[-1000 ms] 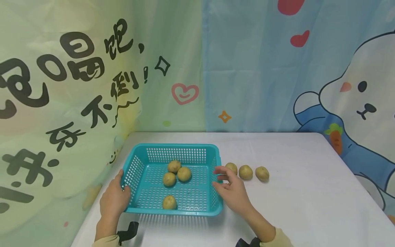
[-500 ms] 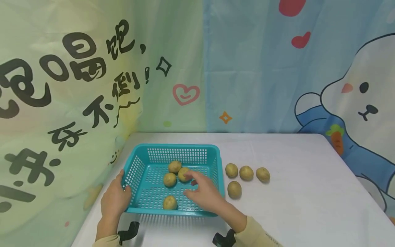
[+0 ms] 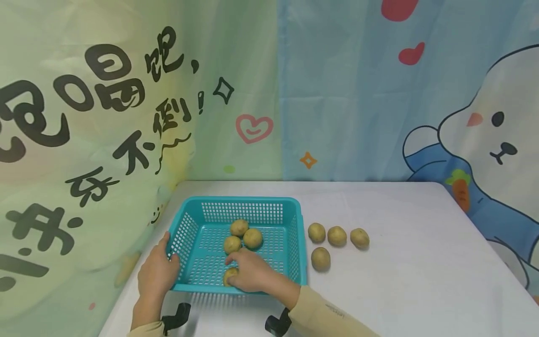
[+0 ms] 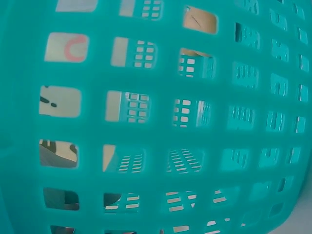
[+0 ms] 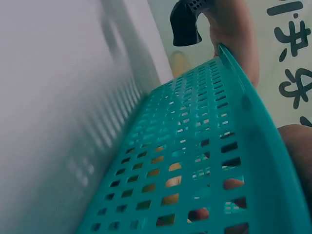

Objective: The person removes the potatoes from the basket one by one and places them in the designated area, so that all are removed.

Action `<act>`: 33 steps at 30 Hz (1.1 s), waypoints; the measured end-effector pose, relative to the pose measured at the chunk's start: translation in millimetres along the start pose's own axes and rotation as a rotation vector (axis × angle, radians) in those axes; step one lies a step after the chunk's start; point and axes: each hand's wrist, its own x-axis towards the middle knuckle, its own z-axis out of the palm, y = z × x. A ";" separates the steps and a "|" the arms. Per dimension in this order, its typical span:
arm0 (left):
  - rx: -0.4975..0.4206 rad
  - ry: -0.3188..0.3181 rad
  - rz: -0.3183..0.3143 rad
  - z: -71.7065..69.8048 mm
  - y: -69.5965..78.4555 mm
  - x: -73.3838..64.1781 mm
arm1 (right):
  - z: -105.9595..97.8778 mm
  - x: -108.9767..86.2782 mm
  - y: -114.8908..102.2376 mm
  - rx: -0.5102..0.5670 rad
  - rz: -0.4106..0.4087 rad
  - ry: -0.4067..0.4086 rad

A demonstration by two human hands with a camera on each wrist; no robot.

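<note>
Teal basket (image 3: 242, 201) (grid-patterned), yellowish potatoes (image 3: 253, 238)

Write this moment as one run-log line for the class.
left hand: holds basket | right hand: at front potato, grip unclear | in basket: three other potatoes | on table: four potatoes

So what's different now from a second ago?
The right hand moved left across the basket to the front potato; its fingers now curl round it. A table potato came into view. The left hand still holds the basket; the three back potatoes stayed put.
</note>
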 end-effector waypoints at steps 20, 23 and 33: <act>-0.007 -0.028 -0.012 -0.6 -1.8 0.5 | 12.3 15.7 9.1 0.050 -0.013 -0.139; -0.009 -0.025 -0.012 -0.6 -2.8 -0.2 | 12.8 15.0 8.7 0.053 0.003 -0.141; -0.021 -0.021 -0.006 1.2 -3.3 0.5 | 12.5 14.1 9.7 0.062 0.045 -0.111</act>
